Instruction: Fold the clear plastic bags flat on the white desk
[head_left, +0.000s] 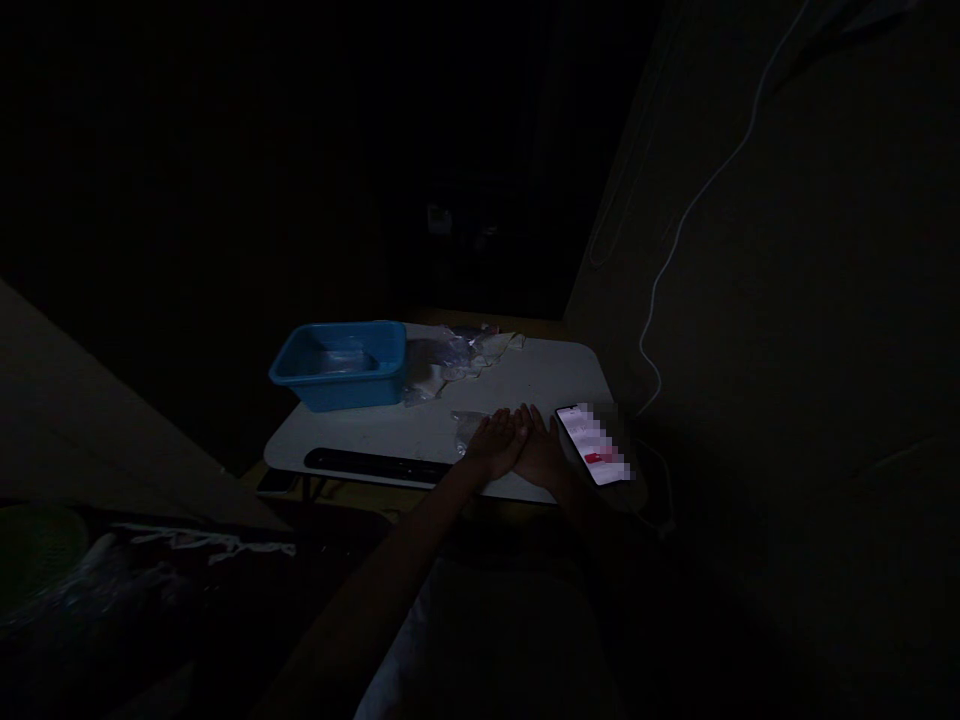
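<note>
The room is very dark. My left hand (493, 441) and my right hand (538, 447) lie side by side, fingers stretched flat, on a small white table (525, 375). Neither hand holds anything. A small clear plastic piece (466, 424) lies just left of my left hand. A lit phone (595, 444) rests right of my right hand, close to its edge. A blue plastic tub (339, 364) stands at the table's far left.
Crumpled clear bags and pale scraps (457, 355) lie behind the tub's right side. A black bar (375, 465) runs along the table's near edge. A white cable (697, 200) hangs on the right wall. A dark surface rises at left.
</note>
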